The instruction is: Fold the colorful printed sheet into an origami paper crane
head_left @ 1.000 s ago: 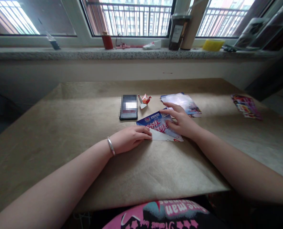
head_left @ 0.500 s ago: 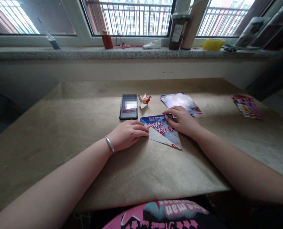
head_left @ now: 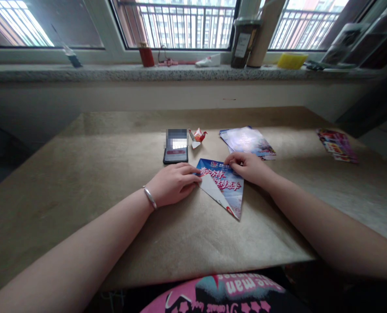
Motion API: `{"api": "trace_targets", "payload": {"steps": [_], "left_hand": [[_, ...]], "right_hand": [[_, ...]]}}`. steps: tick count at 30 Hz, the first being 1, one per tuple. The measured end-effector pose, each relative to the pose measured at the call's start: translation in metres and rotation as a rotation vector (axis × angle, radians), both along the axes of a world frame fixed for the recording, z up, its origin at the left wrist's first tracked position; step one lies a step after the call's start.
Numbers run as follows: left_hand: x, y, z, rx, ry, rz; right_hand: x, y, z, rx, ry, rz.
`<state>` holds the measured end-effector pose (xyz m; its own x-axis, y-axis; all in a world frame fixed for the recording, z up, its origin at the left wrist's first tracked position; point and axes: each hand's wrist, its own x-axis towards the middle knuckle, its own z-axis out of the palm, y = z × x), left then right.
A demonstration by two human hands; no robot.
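Observation:
A blue printed leaflet folded into a triangle (head_left: 224, 187) lies on the brown paper-covered table (head_left: 82, 182), its point toward me. My left hand (head_left: 172, 182), with a silver bracelet on the wrist, is curled and its fingertips press the leaflet's left corner. My right hand (head_left: 250, 167) is curled too, pinching the leaflet's upper right edge. A black phone (head_left: 176, 148) lies just beyond the leaflet. A small red and white paper crane (head_left: 198, 137) stands next to the phone.
A stack of leaflets (head_left: 248, 141) lies behind my right hand, and another leaflet (head_left: 336, 145) sits at the far right. On the stone window sill (head_left: 115, 74) stand a red cup (head_left: 147, 56), a dark jar (head_left: 243, 43) and a yellow sponge (head_left: 291, 61).
The folded leaflet has turned clockwise, so its point now aims toward me. My right hand shifted from lying on the sheet to gripping its upper edge. My left hand stayed at the left corner.

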<state>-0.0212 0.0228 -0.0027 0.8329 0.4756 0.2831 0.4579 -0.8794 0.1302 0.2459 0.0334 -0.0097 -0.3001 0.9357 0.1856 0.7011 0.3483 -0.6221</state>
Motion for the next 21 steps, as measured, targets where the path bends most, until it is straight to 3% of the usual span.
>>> {"api": "trace_targets", "payload": {"steps": [4,11,15,21], "left_hand": [[-0.001,0.001,-0.001,0.043,0.027,0.032],[0.000,-0.001,0.003,0.051,0.035,-0.048],[0.001,-0.004,0.004,0.029,0.058,-0.102],[0.001,-0.003,0.002,0.029,0.075,-0.085]], "right_hand": [[0.001,0.003,-0.004,-0.053,0.027,-0.101],[0.007,0.010,-0.010,0.059,0.174,-0.276],[0.003,0.007,-0.005,-0.108,0.299,-0.296],[-0.002,0.003,0.000,-0.244,0.192,-0.291]]}}
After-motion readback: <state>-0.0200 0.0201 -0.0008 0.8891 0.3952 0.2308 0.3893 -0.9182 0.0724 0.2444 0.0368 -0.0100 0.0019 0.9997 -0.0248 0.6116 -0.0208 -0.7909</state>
